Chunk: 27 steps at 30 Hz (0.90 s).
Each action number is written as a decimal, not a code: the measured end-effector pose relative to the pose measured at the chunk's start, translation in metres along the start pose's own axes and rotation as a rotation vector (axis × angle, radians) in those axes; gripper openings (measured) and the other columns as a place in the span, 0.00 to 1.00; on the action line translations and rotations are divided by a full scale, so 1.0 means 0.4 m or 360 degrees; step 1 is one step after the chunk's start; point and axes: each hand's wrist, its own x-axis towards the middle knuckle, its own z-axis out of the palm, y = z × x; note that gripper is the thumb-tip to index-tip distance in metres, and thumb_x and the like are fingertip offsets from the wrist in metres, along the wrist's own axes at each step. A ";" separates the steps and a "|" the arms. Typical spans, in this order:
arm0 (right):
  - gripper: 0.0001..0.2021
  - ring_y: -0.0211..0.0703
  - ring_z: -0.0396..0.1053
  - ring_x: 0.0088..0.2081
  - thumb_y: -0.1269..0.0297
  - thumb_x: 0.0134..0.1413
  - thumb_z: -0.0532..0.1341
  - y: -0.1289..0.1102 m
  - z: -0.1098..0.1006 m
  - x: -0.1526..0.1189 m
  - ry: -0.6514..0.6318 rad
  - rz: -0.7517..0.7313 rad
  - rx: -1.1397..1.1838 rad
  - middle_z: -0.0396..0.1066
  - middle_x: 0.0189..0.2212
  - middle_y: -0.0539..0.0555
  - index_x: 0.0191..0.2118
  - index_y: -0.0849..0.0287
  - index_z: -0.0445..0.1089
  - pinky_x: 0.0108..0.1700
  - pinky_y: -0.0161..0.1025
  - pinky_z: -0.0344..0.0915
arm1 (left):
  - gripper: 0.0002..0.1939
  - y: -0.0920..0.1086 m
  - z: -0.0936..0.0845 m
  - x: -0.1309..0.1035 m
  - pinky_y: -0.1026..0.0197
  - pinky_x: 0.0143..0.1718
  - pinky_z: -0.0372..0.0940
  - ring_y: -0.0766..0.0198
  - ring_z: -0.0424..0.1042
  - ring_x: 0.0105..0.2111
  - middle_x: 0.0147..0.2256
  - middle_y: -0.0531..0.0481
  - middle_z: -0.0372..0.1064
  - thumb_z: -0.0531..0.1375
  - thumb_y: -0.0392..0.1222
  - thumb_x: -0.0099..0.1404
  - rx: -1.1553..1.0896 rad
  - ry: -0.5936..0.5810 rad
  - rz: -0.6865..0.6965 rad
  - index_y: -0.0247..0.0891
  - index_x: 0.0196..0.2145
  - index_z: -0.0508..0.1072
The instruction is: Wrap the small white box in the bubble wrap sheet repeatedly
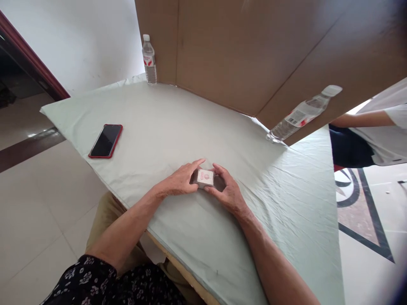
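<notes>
A small white box with red print (205, 177) sits on the pale green tablecloth between my two hands. My left hand (182, 180) curves round the box's left side, its thumb and fingers apart, with a narrow dark gap before the box. From the right, my right hand (229, 190) has its thumb at the box's lower right corner and its fingers near the upper right corner. Its palm stays off the box.
A phone in a red case (106, 141) lies at the table's left. Cardboard panels (222, 55) stand behind, with an upright water bottle (149, 61) at left and a tilted one (302, 114) at right. A person's arm (362, 120) shows beyond the panel.
</notes>
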 end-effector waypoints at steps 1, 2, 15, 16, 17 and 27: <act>0.36 0.56 0.71 0.55 0.49 0.52 0.68 -0.002 0.003 0.000 0.0027 -0.0006 -0.0031 0.73 0.54 0.58 0.64 0.49 0.60 0.60 0.57 0.63 | 0.47 -0.004 0.004 0.002 0.48 0.56 0.63 0.50 0.67 0.54 0.56 0.41 0.67 0.59 0.34 0.55 0.0011 0.0009 0.0018 0.41 0.71 0.48; 0.34 0.55 0.72 0.53 0.50 0.52 0.68 -0.004 0.005 0.000 0.0052 -0.0015 -0.0070 0.74 0.53 0.58 0.63 0.49 0.62 0.59 0.56 0.63 | 0.47 -0.008 0.006 0.003 0.49 0.55 0.64 0.51 0.68 0.53 0.55 0.42 0.68 0.59 0.34 0.55 0.0026 0.0016 0.0034 0.41 0.71 0.48; 0.39 0.57 0.68 0.59 0.44 0.48 0.69 -0.008 -0.003 0.000 0.0054 -0.0092 0.0023 0.66 0.61 0.60 0.63 0.50 0.60 0.60 0.56 0.64 | 0.48 -0.003 -0.015 -0.005 0.47 0.58 0.62 0.47 0.64 0.58 0.60 0.39 0.63 0.63 0.37 0.55 -0.0082 -0.0055 -0.0005 0.41 0.71 0.49; 0.37 0.57 0.68 0.58 0.45 0.49 0.69 -0.010 -0.005 0.001 0.0069 -0.0104 0.0049 0.66 0.61 0.60 0.63 0.49 0.61 0.60 0.55 0.64 | 0.48 -0.006 -0.013 -0.004 0.47 0.57 0.63 0.48 0.65 0.57 0.58 0.40 0.64 0.62 0.37 0.55 -0.0087 -0.0053 0.0000 0.42 0.71 0.48; 0.35 0.57 0.68 0.59 0.46 0.50 0.69 -0.012 -0.008 0.001 0.0091 -0.0118 0.0065 0.67 0.60 0.59 0.62 0.49 0.62 0.59 0.55 0.65 | 0.47 -0.007 -0.012 -0.003 0.48 0.57 0.63 0.49 0.66 0.55 0.57 0.40 0.65 0.62 0.37 0.56 -0.0093 -0.0050 0.0006 0.42 0.71 0.48; 0.16 0.56 0.66 0.60 0.50 0.58 0.62 -0.021 -0.006 -0.003 0.0423 -0.0115 0.0088 0.68 0.58 0.59 0.48 0.50 0.70 0.61 0.59 0.62 | 0.45 0.005 -0.009 -0.002 0.49 0.56 0.62 0.50 0.67 0.54 0.55 0.41 0.67 0.60 0.36 0.56 -0.0028 -0.0002 0.0013 0.39 0.70 0.52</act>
